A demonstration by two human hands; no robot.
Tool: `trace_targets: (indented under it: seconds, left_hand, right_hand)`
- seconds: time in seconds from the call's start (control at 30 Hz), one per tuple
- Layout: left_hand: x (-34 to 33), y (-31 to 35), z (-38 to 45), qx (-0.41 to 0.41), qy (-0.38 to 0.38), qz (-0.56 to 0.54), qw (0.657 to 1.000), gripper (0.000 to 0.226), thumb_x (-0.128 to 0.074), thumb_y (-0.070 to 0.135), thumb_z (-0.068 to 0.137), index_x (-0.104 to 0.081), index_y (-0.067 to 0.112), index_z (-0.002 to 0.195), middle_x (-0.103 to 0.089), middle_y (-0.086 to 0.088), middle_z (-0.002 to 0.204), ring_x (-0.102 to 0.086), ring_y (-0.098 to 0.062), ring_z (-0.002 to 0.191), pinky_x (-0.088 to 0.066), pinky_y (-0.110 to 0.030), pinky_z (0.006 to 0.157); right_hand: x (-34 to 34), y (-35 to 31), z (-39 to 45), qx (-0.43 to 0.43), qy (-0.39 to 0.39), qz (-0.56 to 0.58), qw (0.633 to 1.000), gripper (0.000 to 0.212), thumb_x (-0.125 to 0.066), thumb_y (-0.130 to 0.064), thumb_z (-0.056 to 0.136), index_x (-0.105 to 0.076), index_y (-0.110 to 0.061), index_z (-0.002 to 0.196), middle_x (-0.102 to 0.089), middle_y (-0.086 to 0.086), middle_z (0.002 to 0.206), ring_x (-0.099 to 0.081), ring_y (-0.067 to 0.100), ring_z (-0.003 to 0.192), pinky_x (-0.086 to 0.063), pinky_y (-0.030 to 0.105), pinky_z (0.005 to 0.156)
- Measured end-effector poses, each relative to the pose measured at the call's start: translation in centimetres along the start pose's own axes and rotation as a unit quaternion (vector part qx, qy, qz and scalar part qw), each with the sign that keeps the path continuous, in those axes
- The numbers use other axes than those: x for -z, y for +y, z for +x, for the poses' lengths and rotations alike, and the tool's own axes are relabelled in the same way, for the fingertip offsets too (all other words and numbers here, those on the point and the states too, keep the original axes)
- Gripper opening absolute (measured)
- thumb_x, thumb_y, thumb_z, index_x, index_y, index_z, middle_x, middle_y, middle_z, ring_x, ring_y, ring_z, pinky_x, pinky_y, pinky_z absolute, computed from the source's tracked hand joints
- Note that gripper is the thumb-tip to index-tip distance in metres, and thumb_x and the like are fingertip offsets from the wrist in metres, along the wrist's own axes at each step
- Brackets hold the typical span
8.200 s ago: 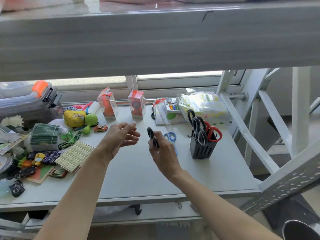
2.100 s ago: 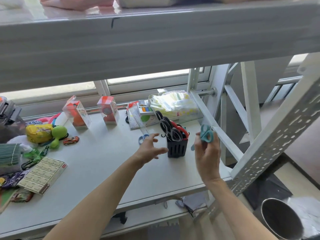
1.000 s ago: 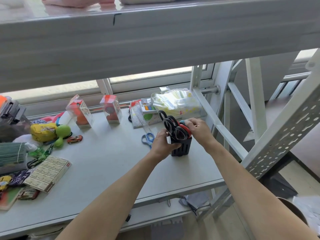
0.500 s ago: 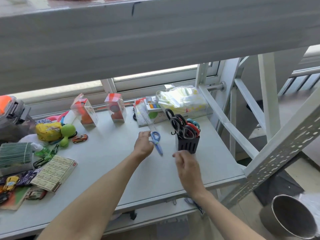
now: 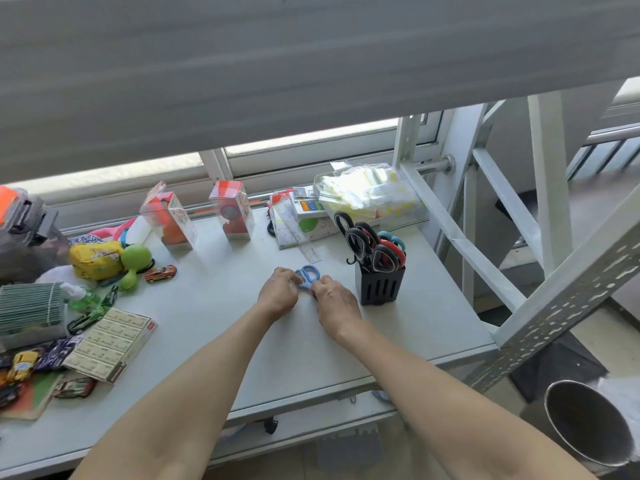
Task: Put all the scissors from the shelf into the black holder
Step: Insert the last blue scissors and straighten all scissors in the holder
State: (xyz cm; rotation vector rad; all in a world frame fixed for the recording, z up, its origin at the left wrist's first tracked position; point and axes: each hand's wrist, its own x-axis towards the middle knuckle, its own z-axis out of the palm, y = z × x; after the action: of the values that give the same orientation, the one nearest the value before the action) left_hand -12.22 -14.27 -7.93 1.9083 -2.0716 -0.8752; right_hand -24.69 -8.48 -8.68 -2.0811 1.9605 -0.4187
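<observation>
Blue-handled scissors (image 5: 307,274) lie on the white shelf surface (image 5: 221,306), near its middle. My left hand (image 5: 278,293) and my right hand (image 5: 334,301) close on them from either side, fingers touching the handles; the blades are hidden under my hands. The black slotted holder (image 5: 379,285) stands just to the right of my right hand. It holds several scissors (image 5: 372,247) with black, red and teal handles sticking up.
Toy cars, a green squeeze toy (image 5: 133,259), a yellow pouch and a label box (image 5: 112,342) crowd the left. Two clear gift boxes (image 5: 232,216) and stationery packs stand at the back. A slanted metal brace (image 5: 460,244) flanks the right edge; a steel bin (image 5: 588,422) sits below.
My right hand left the holder, where the teal scissors now stand, and came left to the blue scissors. My left hand stayed by them and now both hands grip them.
</observation>
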Motion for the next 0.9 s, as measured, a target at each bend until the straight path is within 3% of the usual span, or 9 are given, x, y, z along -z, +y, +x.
trace_targets:
  seconds: [0.13, 0.23, 0.33, 0.4, 0.57, 0.63, 0.73, 0.8, 0.9]
  left_hand:
    - [0.1, -0.3, -0.5, 0.066, 0.028, -0.135, 0.988, 0.025, -0.060, 0.014, 0.087, -0.066, 0.006, 0.109, -0.065, -0.012, 0.116, -0.065, -0.031, 0.099, -0.055, -0.039, 0.086]
    - [0.5, -0.4, -1.2, 0.108, 0.002, -0.217, 0.970, 0.031, -0.062, 0.018, 0.088, -0.059, 0.004, 0.116, -0.060, -0.012, 0.107, -0.055, -0.023, 0.083, -0.048, -0.028, 0.060]
    - [1.2, 0.1, -2.3, 0.084, -0.024, -0.244, 0.966, 0.016, -0.059, 0.015, 0.093, -0.067, 0.003, 0.100, -0.055, -0.010, 0.085, -0.047, -0.016, 0.065, -0.043, -0.024, 0.057]
    - [1.9, 0.5, -3.1, 0.069, -0.035, -0.260, 0.963, 0.018, -0.061, 0.019, 0.093, -0.066, 0.002, 0.097, -0.055, -0.007, 0.079, -0.048, -0.015, 0.062, -0.043, -0.023, 0.057]
    - [4.0, 2.4, -4.7, -0.004, -0.110, -0.262, 0.959, 0.039, -0.057, 0.037, 0.095, -0.071, 0.001, 0.102, -0.059, -0.005, 0.083, -0.053, -0.014, 0.073, -0.047, -0.024, 0.065]
    - [4.2, 3.6, -4.9, -0.020, -0.099, -0.253, 0.962, 0.036, -0.057, 0.036, 0.095, -0.071, 0.004, 0.103, -0.062, -0.005, 0.085, -0.055, -0.013, 0.072, -0.048, -0.023, 0.064]
    - [3.5, 5.2, -5.0, -0.039, -0.081, -0.232, 0.969, 0.030, -0.062, 0.028, 0.094, -0.066, 0.005, 0.112, -0.064, -0.006, 0.090, -0.057, -0.012, 0.070, -0.048, -0.020, 0.059]
    - [2.7, 6.2, -5.1, -0.051, -0.082, -0.209, 0.973, 0.034, -0.065, 0.024, 0.092, -0.061, 0.008, 0.122, -0.065, -0.008, 0.103, -0.061, -0.012, 0.073, -0.050, -0.019, 0.059]
    - [1.2, 7.5, -4.9, -0.055, -0.089, -0.187, 0.977, 0.061, -0.071, 0.024, 0.087, -0.045, 0.016, 0.141, -0.056, -0.009, 0.129, -0.065, -0.016, 0.083, -0.053, -0.021, 0.062]
  right_hand:
    - [-0.1, -0.6, -0.5, -0.018, 0.012, 0.028, 0.999, 0.028, -0.046, 0.007, 0.090, -0.050, -0.006, 0.115, -0.056, 0.014, 0.111, -0.060, 0.034, 0.089, -0.032, 0.033, 0.065]
    - [-0.1, -0.7, -0.8, -0.036, 0.014, 0.046, 0.998, 0.031, -0.049, 0.005, 0.088, -0.045, -0.007, 0.116, -0.057, 0.015, 0.108, -0.061, 0.035, 0.087, -0.034, 0.034, 0.063]
    - [-0.2, -0.4, -1.5, -0.037, 0.018, 0.056, 0.998, 0.037, -0.053, 0.001, 0.087, -0.044, -0.010, 0.121, -0.055, 0.013, 0.107, -0.061, 0.032, 0.085, -0.038, 0.033, 0.063]
    - [-0.1, 0.1, -2.1, -0.026, 0.022, 0.059, 0.998, 0.037, -0.056, -0.004, 0.087, -0.046, -0.011, 0.123, -0.053, 0.010, 0.109, -0.058, 0.028, 0.084, -0.036, 0.030, 0.064]
    - [0.5, 2.0, -4.8, 0.029, 0.106, 0.138, 0.984, 0.029, -0.054, -0.007, 0.086, -0.049, -0.012, 0.114, -0.056, 0.006, 0.096, -0.053, 0.021, 0.068, -0.047, 0.034, 0.057]
    - [1.2, 3.0, -6.6, 0.059, 0.151, 0.178, 0.971, 0.026, -0.056, -0.009, 0.086, -0.049, -0.014, 0.110, -0.054, 0.002, 0.089, -0.052, 0.018, 0.063, -0.049, 0.036, 0.054]
    - [2.8, 4.6, -9.2, 0.084, 0.227, 0.238, 0.941, 0.017, -0.057, -0.010, 0.088, -0.048, -0.015, 0.102, -0.048, -0.003, 0.079, -0.046, 0.009, 0.057, -0.048, 0.029, 0.050]
    - [4.7, 5.7, -10.1, 0.069, 0.287, 0.274, 0.915, 0.011, -0.056, -0.012, 0.090, -0.047, -0.013, 0.095, -0.046, -0.002, 0.074, -0.043, 0.005, 0.057, -0.045, 0.020, 0.051]
    - [8.6, 7.5, -9.9, 0.026, 0.365, 0.303, 0.880, 0.017, -0.061, -0.008, 0.091, -0.044, -0.013, 0.093, -0.053, 0.002, 0.074, -0.050, 0.011, 0.058, -0.044, 0.015, 0.054]
